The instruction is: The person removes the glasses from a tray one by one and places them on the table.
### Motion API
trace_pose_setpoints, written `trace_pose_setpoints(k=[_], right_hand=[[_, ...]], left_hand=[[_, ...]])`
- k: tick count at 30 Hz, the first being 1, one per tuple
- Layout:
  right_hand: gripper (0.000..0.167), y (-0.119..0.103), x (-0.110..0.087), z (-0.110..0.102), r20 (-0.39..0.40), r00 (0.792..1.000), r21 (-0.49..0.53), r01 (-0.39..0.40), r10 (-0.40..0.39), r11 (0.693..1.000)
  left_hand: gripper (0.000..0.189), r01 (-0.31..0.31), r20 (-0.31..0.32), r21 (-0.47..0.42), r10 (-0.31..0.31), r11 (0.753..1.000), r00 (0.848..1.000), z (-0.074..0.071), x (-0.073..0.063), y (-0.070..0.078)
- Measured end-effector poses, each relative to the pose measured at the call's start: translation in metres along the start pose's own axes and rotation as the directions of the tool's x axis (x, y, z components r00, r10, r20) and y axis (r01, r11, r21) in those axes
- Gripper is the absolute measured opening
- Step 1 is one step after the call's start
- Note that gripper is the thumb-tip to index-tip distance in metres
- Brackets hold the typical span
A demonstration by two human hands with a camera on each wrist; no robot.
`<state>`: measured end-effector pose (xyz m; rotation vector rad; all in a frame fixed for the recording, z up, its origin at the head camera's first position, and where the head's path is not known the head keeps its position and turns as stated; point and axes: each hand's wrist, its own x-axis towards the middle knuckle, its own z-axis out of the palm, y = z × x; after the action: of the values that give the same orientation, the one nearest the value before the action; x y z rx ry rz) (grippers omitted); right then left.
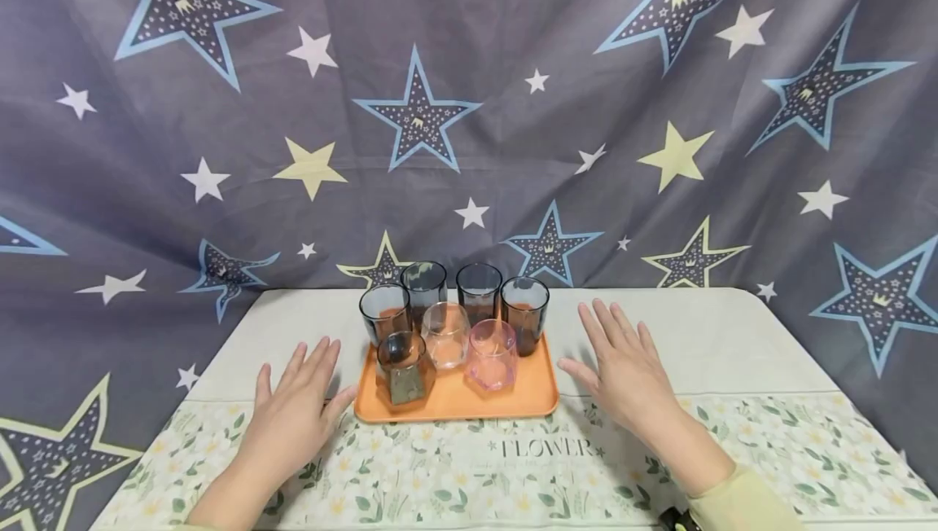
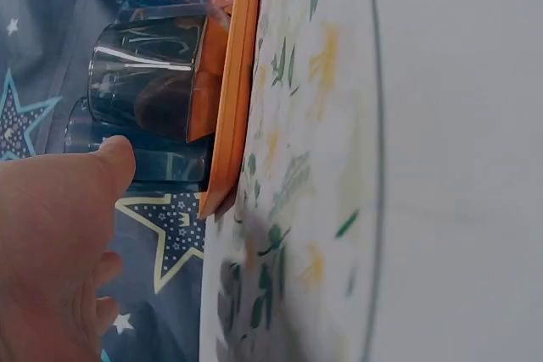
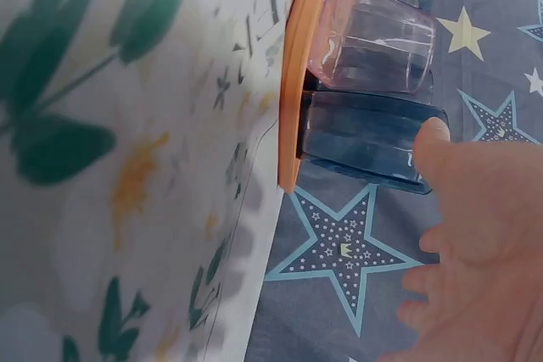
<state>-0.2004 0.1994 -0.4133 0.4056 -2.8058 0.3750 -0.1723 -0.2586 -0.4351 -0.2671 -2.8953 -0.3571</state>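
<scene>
An orange tray (image 1: 469,407) lies on the table with several drinking glasses on it. Tall dark-tinted glasses stand along its back and sides, among them a right-hand one (image 1: 524,315) and a left-hand one (image 1: 386,313). Ahead of them are a dark short glass (image 1: 406,376), a clear glass (image 1: 445,335) and a pink glass (image 1: 492,356). My left hand (image 1: 289,417), fingers spread, is left of the tray and holds nothing. To the tray's right my right hand (image 1: 623,364) is likewise spread and holding nothing.
The table (image 1: 293,323) carries a floral cloth strip (image 1: 410,474) along its front, lettered FLOWER. Behind and beside it hangs a grey star-patterned curtain (image 1: 469,156), close to the table's back edge. A dark object (image 1: 677,519) shows near the right sleeve.
</scene>
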Motion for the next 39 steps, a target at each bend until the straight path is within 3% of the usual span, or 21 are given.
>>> trace_pose_setpoints(k=[10, 18, 27, 39], right_hand=[[0.090, -0.003, 0.007, 0.003, -0.028, 0.999, 0.089, -0.014, 0.016, 0.996], [0.091, -0.010, 0.019, 0.003, -0.031, 0.999, 0.216, -0.002, 0.009, 0.976], [0.091, -0.020, 0.039, 0.006, -0.027, 1.000, 0.393, 0.008, 0.003, 0.920], [0.093, -0.026, 0.064, 0.009, 0.043, 0.998, 0.507, -0.058, 0.042, 0.860]], left_hand=[[0.086, 0.030, 0.092, -0.122, -0.019, 0.992, 0.996, 0.013, -0.004, 0.001], [0.087, 0.043, 0.112, -0.179, -0.023, 0.983, 0.993, 0.019, -0.006, -0.002], [0.089, 0.052, 0.149, -0.226, -0.018, 0.973, 0.989, 0.029, -0.011, -0.004], [0.090, 0.047, 0.143, -0.223, -0.015, 0.974, 0.990, 0.036, -0.011, -0.002]])
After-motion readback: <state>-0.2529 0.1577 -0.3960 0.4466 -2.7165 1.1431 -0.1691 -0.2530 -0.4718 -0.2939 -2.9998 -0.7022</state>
